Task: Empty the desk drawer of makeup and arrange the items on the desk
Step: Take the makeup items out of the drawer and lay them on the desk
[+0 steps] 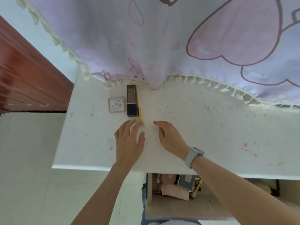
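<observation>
Scuffed white table (203, 127), pink cartoon curtain (162, 38) behind. Far left sit a clear square compact (116, 104), dark rectangular case (131, 100) and thin yellow pencil (139, 104). Left hand (129, 140) flat by the pencil's near tip, right hand (170, 137) empty, fingers loosely spread. Open wooden drawer (178, 207) near still holds stuff, so probably reach back in next.

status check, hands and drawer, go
Left hand open, fingertips at yellow pencil. Right hand open, empty, on desk. Drawer open, items inside. Nothing blocking.

Flat case (116, 104) laid on the counter (203, 127), long box (131, 101) just right of it, pencil (139, 106) against the box's right side, open drawer (178, 202) set below the counter's front edge, items held inside.
</observation>
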`<state>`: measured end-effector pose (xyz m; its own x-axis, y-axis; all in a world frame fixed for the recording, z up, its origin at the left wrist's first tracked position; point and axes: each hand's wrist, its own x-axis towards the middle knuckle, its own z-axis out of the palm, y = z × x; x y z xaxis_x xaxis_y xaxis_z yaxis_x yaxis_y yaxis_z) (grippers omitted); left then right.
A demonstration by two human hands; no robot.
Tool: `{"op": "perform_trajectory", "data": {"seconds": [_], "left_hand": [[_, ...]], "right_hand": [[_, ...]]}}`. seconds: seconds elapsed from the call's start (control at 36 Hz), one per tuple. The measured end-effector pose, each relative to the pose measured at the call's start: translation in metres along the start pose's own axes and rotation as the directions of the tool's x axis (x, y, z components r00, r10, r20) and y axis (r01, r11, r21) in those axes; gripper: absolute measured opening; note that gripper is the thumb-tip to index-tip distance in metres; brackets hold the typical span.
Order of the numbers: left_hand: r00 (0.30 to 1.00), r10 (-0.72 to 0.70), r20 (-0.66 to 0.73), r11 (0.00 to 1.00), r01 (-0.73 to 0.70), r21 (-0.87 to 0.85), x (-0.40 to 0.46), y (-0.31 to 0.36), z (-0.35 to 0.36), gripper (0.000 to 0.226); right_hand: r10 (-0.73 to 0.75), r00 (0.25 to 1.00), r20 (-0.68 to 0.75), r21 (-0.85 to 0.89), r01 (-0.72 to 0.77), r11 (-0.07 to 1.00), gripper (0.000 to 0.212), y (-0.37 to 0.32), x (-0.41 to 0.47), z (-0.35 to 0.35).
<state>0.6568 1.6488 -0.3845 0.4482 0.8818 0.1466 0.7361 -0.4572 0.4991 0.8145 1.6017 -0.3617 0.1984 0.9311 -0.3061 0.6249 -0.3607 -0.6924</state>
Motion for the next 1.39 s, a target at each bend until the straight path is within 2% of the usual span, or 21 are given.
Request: {"op": "perform_trajectory", "data": {"seconds": [0.17, 0.31, 0.39, 0.47, 0.58, 0.67, 0.75, 0.81, 0.97, 1.08, 1.17, 1.22, 1.31, 1.39], "left_hand": [[0.988, 0.143, 0.064, 0.985, -0.135, -0.111, -0.093, 0.064, 0.019, 0.028], [0.963, 0.188, 0.192, 0.974, -0.157, -0.161, -0.158, 0.098, 0.048, 0.027], [0.936, 0.115, 0.332, 0.987, -0.071, -0.141, -0.184, 0.101, 0.071, 0.025], [0.879, -0.036, 0.475, 0.995, 0.076, -0.066, -0.194, 0.097, 0.094, 0.023], [0.790, -0.193, 0.582, 0.979, 0.194, 0.062, -0.187, 0.099, 0.115, 0.040], [0.790, -0.249, 0.561, 0.964, 0.257, 0.066, -0.181, 0.108, 0.127, 0.042], [0.833, -0.285, 0.474, 0.958, 0.269, 0.104, -0.177, 0.119, 0.138, 0.039], [0.837, -0.330, 0.437, 0.944, 0.275, 0.185, -0.174, 0.128, 0.144, 0.039], [0.824, -0.405, 0.397, 0.893, 0.262, 0.366, -0.167, 0.140, 0.154, 0.051], [0.768, -0.514, 0.382, 0.847, 0.386, 0.365, -0.162, 0.145, 0.155, 0.055], [0.700, -0.584, 0.412, 0.812, 0.488, 0.321, -0.159, 0.148, 0.157, 0.059], [0.652, -0.613, 0.446, 0.782, 0.583, 0.221, -0.162, 0.146, 0.161, 0.059], [0.619, -0.614, 0.489, 0.717, 0.697, 0.017, -0.166, 0.147, 0.156, 0.040], [0.574, -0.601, 0.557, 0.615, 0.776, -0.136, -0.167, 0.152, 0.138, 0.023]], "right_hand": [[-0.032, 0.999, -0.023, -0.013, 0.031, 0.999, 0.036, 0.062, -0.110, -0.013], [-0.023, 0.997, 0.072, -0.109, 0.031, 0.994, 0.034, 0.126, -0.193, -0.023], [0.065, 0.978, 0.198, -0.172, -0.031, 0.985, 0.032, 0.162, -0.220, -0.022], [0.153, 0.951, 0.269, -0.216, -0.096, 0.972, 0.033, 0.191, -0.224, -0.013], [0.414, 0.865, 0.284, -0.109, -0.400, 0.910, 0.031, 0.206, -0.200, 0.004], [0.497, 0.830, 0.253, -0.012, -0.510, 0.860, 0.019, 0.206, -0.182, 0.019], [0.515, 0.818, 0.257, -0.005, -0.532, 0.847, 0.020, 0.201, -0.173, 0.037], [0.535, 0.799, 0.276, 0.029, -0.563, 0.826, 0.023, 0.200, -0.171, 0.047], [0.630, 0.732, 0.260, 0.205, -0.679, 0.705, 0.020, 0.199, -0.167, 0.052], [0.683, 0.671, 0.289, 0.270, -0.742, 0.614, 0.007, 0.199, -0.163, 0.049], [0.681, 0.671, 0.294, 0.292, -0.741, 0.604, 0.009, 0.200, -0.164, 0.047], [0.682, 0.671, 0.291, 0.284, -0.741, 0.608, 0.009, 0.200, -0.166, 0.043], [0.667, 0.684, 0.293, 0.285, -0.729, 0.622, 0.020, 0.202, -0.170, 0.035], [0.613, 0.733, 0.294, 0.302, -0.680, 0.668, 0.019, 0.198, -0.178, 0.024]]}}
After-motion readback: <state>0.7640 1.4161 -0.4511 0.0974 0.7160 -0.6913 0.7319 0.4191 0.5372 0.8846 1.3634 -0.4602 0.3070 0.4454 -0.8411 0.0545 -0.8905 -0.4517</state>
